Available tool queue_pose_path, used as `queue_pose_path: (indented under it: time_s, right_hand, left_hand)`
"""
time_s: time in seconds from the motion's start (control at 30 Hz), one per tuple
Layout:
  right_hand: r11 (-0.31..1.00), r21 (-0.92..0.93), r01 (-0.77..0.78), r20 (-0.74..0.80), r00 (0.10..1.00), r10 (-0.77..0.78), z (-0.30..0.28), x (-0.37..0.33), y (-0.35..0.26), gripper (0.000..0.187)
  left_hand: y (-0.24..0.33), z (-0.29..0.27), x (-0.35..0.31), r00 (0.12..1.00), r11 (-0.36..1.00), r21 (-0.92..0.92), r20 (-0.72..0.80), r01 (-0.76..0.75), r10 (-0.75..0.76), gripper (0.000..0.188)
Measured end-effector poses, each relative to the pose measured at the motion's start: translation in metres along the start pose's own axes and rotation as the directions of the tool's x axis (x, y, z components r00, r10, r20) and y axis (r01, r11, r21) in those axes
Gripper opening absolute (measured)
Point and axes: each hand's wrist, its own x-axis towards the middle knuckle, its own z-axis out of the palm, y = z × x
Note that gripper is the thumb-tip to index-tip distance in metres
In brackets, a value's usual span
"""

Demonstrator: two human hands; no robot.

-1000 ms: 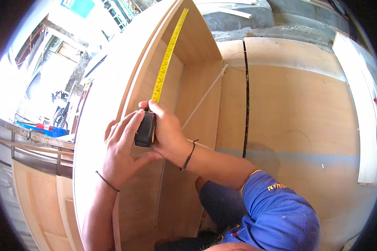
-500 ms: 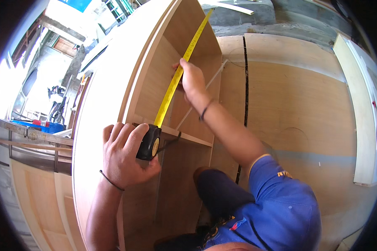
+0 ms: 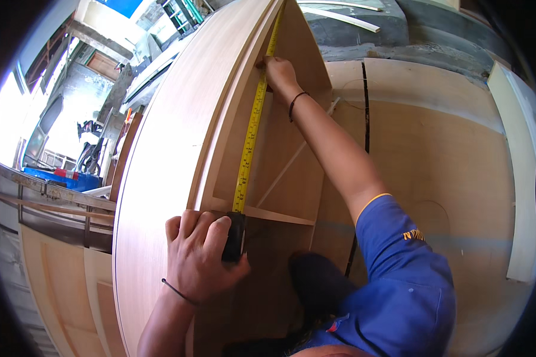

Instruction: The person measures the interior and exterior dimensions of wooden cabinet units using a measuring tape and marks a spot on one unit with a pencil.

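Observation:
A black tape measure sits in my left hand, whose fingers wrap over its case next to the cabinet's front edge. From the case its yellow blade stretches away from me, close along the inner edge of a pale wooden cabinet. Farther along, my right hand is closed on the blade, with the fingertips partly hidden. The blade's far end runs up to the cabinet's far end, where I cannot make out its tip. A cross divider of the cabinet lies just beyond the tape case.
Wooden panels with a dark gap between them cover the ground on the right. A long white board stands at the far right. White strips lie on a grey block at the back. Left of the cabinet are a blue tray and wooden doors.
The blade has swung left, from crossing the cabinet's opening to lying near its front edge. My right hand has moved farther away along it; my left hand sits slightly lower and more right.

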Motion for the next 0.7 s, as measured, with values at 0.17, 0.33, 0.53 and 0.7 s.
queue_pose_path:
  time_s: [0.17, 0.33, 0.53, 0.7]
  right_hand:
    - [0.996, -0.044, 0.074, -0.029, 0.997, -0.076, 0.003, 0.003, -0.001, 0.036]
    - [0.947, -0.186, 0.263, 0.026, 0.964, -0.263, 0.005, 0.015, 0.019, 0.039]
    - [0.958, -0.159, 0.241, 0.01, 0.97, -0.242, -0.005, 0.009, -0.01, 0.037]
    - [0.941, -0.177, 0.288, 0.051, 0.958, -0.283, 0.0, 0.011, 0.006, 0.037]
  left_hand:
    - [0.005, -0.004, 0.005, 0.999, 0.993, 0.106, 0.011, 0.043, -0.044, 0.067]
    - [0.009, -0.009, 0.0, 0.995, 0.984, 0.161, 0.052, 0.076, -0.085, 0.064]
    - [0.009, -0.006, 0.008, 0.997, 0.984, 0.173, 0.044, 0.053, -0.062, 0.06]
    - [0.009, -0.006, 0.004, 0.99, 0.98, 0.184, 0.095, 0.081, -0.1, 0.061]
